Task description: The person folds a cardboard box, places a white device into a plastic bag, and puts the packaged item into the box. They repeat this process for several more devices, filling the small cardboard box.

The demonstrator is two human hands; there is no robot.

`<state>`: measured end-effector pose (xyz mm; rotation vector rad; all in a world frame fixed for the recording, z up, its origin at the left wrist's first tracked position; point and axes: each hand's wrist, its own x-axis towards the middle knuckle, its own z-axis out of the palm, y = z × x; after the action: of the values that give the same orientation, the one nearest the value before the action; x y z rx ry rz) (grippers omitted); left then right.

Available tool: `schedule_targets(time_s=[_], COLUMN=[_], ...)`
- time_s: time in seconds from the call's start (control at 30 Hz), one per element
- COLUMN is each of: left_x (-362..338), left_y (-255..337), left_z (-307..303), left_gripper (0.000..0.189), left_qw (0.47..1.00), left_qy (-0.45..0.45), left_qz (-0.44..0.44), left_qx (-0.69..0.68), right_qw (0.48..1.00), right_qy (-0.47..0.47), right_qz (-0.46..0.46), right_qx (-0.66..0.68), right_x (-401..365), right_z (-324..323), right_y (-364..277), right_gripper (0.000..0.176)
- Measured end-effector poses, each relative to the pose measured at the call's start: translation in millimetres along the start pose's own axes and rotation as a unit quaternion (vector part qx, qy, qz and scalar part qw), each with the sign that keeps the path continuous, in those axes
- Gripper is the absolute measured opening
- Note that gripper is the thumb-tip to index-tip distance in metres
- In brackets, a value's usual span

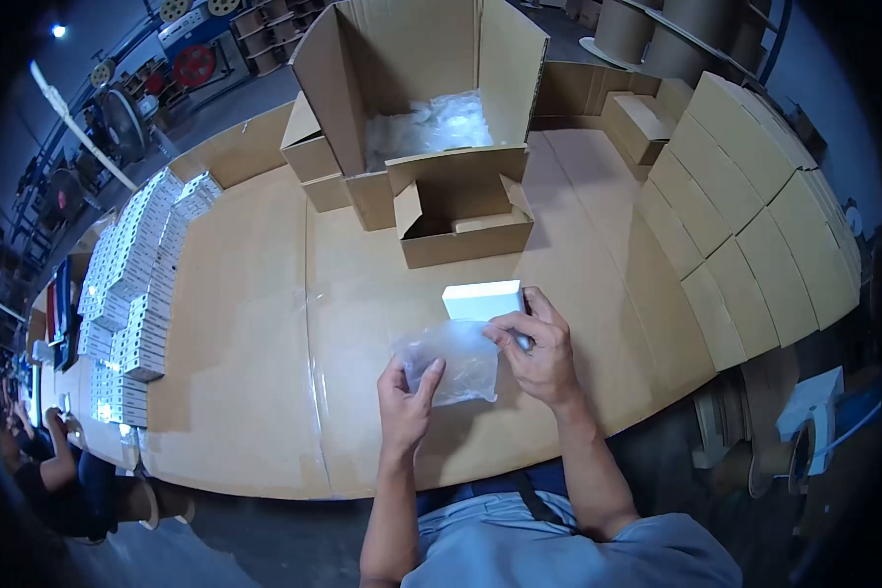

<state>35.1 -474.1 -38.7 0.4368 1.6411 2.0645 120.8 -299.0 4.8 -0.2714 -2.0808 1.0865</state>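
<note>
Head: white box, bag in 2 hands

Red wheel (upper left), brown spools.

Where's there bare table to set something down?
Most room: the cardboard surface between the stacked white boxes and your left hand. A narrower bare patch lies between your right hand and the stacked brown boxes. Far middle is crowded: open brown box, large carton.
</note>
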Motion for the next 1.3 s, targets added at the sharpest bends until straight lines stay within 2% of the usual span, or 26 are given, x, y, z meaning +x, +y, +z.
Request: schedule_targets(time_s=[0.07,0.1,0.17,0.27,0.3,0.4,0.43,0.53,0.63,0.7,0.77,0.8,0.83,0.87,0.9,0.93,0.97,1.0,1.07,1.1,1.2,1.3], left_x=[4.2,4.0,0.2,-0.5,1.9,10.7,9.9,15.1,13.1,15.4,18.8,19.9,23.0,26.4,29.1,32.6,39.2,35.8,19.1,12.1,11.6,12.8], left_y=[1.5,7.0,22.7,46.0,55.7,55.1,57.2,51.1,55.4,59.5,57.0,53.7,47.8,40.3,31.4,22.4,14.0,13.9,16.2,18.7,15.8,15.9], left_z=[-1.8,2.0,11.8,11.1,14.9,16.8,18.3,16.0,14.0,9.9,4.5,1.0,-3.6,-3.0,0.1,1.0,-1.6,-0.8,-0.7,-2.0,2.1,0.1], left_gripper=[0.04,0.039,0.037,0.038,0.036,0.035,0.029,0.025,0.015,0.008,0.011,0.013,0.016,0.015,0.016,0.019,0.049,0.056,0.072,0.084,0.084,0.081], left_qw=[0.999,0.988,0.916,0.79,0.759,0.761,0.766,0.79,0.839,0.849,0.953,0.98,0.991,0.995,0.993,0.982,0.97,0.978,0.987,0.995,0.993,0.992], left_qy=[0.001,0.071,0.206,0.144,0.112,0.051,0.043,0.002,-0.031,-0.051,-0.077,-0.088,-0.095,-0.062,-0.028,0.006,0.041,0.027,0.001,-0.034,-0.086,-0.104], left_qz=[0.008,0.093,0.259,0.406,0.416,0.392,0.38,0.378,0.319,0.301,0.119,0.022,-0.004,0.058,0.119,0.179,0.231,0.191,0.111,0.009,0.029,0.031], left_qx=[0.035,0.1,0.226,0.436,0.489,0.514,0.517,0.482,0.439,0.431,0.267,0.178,0.095,0.047,-0.002,-0.052,-0.066,-0.084,-0.119,-0.088,0.07,0.059], right_qw=[1.0,1.0,1.0,0.999,0.999,0.998,0.998,0.997,0.995,0.993,0.986,0.984,0.981,0.979,0.985,0.986,0.986,0.985,0.992,0.993,0.995,0.997], right_qy=[-0.004,-0.007,-0.012,-0.02,-0.022,-0.026,-0.024,-0.028,-0.023,-0.075,-0.109,-0.124,-0.139,-0.153,-0.114,-0.083,-0.052,-0.021,0.015,0.029,0.028,0.039], right_qz=[-0.005,-0.009,-0.012,-0.008,-0.01,-0.02,-0.021,-0.015,0.019,0.07,0.125,0.129,0.133,0.135,0.129,0.142,0.154,0.166,0.127,0.111,0.095,0.068], right_qx=[0.0,-0.003,-0.017,-0.04,-0.042,-0.046,-0.049,-0.07,-0.09,-0.051,-0.01,-0.016,-0.021,-0.026,0.003,0.014,0.025,0.034,0.021,0.03,0.006,-0.018], right_x=[0.1,-0.3,0.9,1.7,1.4,1.3,0.7,-2.2,-6.2,-17.9,-29.1,-32.7,-34.4,-35.1,-40.5,-40.8,-39.4,-38.7,-38.2,-36.9,-33.7,-33.3], right_z=[-0.9,-1.6,-3.7,-5.8,-5.1,-4.1,-4.5,-5.7,-6.8,-9.0,-5.9,-5.9,-5.2,-4.1,2.5,4.6,6.6,7.6,11.2,13.9,13.7,12.4], right_y=[-1.5,-2.0,-6.1,-16.7,-17.9,-22.2,-22.6,-19.2,-25.1,-12.3,-0.3,0.1,-0.5,-1.0,7.0,5.3,3.2,2.0,5.4,4.5,-6.8,-7.4], right_gripper=[0.01,0.01,0.011,0.011,0.011,0.011,0.011,0.014,0.02,0.024,0.026,0.026,0.026,0.026,0.026,0.026,0.026,0.026,0.024,0.023,0.021,0.021])
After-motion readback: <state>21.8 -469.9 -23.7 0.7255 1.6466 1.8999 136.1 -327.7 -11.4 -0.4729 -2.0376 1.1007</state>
